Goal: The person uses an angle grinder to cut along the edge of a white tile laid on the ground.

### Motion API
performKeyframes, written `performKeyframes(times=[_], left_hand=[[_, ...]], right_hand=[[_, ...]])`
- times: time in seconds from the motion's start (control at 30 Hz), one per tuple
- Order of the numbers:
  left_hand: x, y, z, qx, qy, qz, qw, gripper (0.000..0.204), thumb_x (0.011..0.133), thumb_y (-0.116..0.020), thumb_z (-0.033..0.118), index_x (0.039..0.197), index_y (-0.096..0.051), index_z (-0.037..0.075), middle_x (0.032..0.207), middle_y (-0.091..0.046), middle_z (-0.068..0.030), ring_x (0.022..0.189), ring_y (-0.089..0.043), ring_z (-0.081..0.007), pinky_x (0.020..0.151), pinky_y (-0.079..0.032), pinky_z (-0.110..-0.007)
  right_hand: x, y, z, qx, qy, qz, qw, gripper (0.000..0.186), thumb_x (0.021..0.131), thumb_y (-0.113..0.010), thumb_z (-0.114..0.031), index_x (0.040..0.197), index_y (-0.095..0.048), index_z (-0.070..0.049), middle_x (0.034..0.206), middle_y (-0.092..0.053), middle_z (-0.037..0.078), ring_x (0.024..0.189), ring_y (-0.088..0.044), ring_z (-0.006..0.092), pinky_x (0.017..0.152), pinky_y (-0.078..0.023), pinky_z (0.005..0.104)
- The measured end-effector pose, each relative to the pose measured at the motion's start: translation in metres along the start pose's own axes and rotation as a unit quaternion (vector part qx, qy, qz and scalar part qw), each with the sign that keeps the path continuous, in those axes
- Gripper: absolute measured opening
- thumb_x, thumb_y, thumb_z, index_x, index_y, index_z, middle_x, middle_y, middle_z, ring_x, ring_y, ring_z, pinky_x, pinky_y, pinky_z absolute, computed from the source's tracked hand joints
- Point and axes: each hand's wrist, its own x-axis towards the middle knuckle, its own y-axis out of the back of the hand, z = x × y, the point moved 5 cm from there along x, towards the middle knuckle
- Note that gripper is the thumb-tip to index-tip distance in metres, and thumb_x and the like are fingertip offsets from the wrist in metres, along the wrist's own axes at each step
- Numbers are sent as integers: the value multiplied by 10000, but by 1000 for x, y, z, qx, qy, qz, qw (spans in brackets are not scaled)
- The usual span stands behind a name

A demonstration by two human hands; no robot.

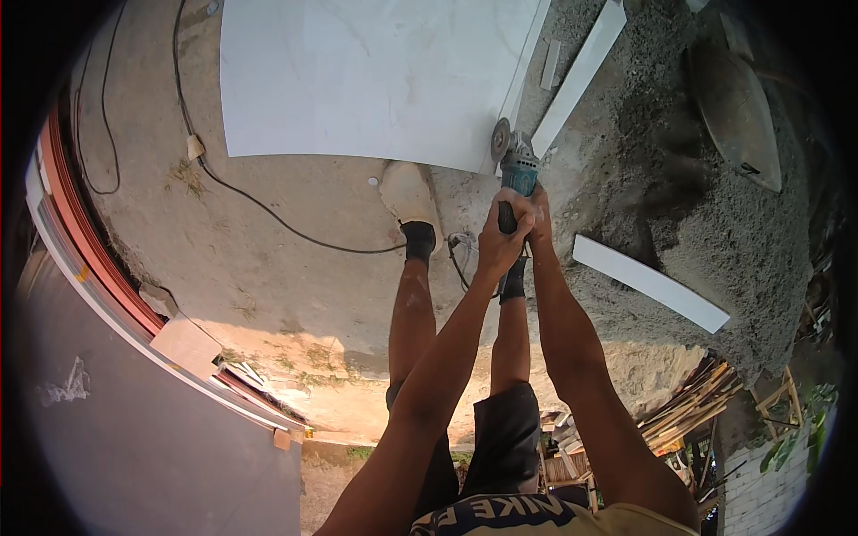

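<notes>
Both my hands are wrapped round an angle grinder (519, 171) with a teal body and a dark rear grip. My left hand (506, 234) closes on the rear grip, and my right hand (541, 217) holds the right side of the body. The grinder's round disc (501, 140) stands on edge at the near right corner of a large white sheet (375, 80). Whether the disc touches the sheet I cannot tell. A narrow white strip (581, 76) lies just right of the grinder head, slanting away.
A black cable (295, 234) with a pale connector (195, 147) runs across the concrete. Another white strip (651, 282) lies on the gravel pile (742, 259) at right. A wheelbarrow-like metal tray (733, 112) rests at far right. Wood sticks (693, 411) are heaped behind my right arm.
</notes>
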Motion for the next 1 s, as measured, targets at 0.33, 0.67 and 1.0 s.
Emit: performKeyframes(times=[0.33, 0.67, 1.0], left_hand=[[6, 4, 4, -1, -22, -21, 1000, 634, 877, -734, 455, 1344, -510, 89, 1104, -681, -147, 1026, -660, -247, 887, -506, -360], [24, -7, 37, 33, -5, -5, 999, 682, 857, -733, 504, 1350, -503, 93, 1124, -682, -170, 1046, -663, -296, 892, -502, -381], [41, -7, 58, 66, -18, -6, 998, 760, 835, -731, 555, 1385, -487, 91, 1162, -675, -189, 1097, -656, -322, 918, -500, -394]], right_hand=[[9, -2, 16, 12, 3, -7, 1000, 461, 750, -774, -311, 1009, -609, 33, 850, -624, 53, 733, -575, 165, 676, -506, 336], [38, 7, 2, -75, 24, -4, 997, 353, 812, -742, -222, 1021, -601, 26, 858, -645, 62, 715, -604, 174, 648, -520, 343], [55, 0, -15, -75, 33, -6, 997, 259, 829, -716, -159, 986, -614, 19, 903, -653, 83, 774, -630, 168, 661, -526, 333]])
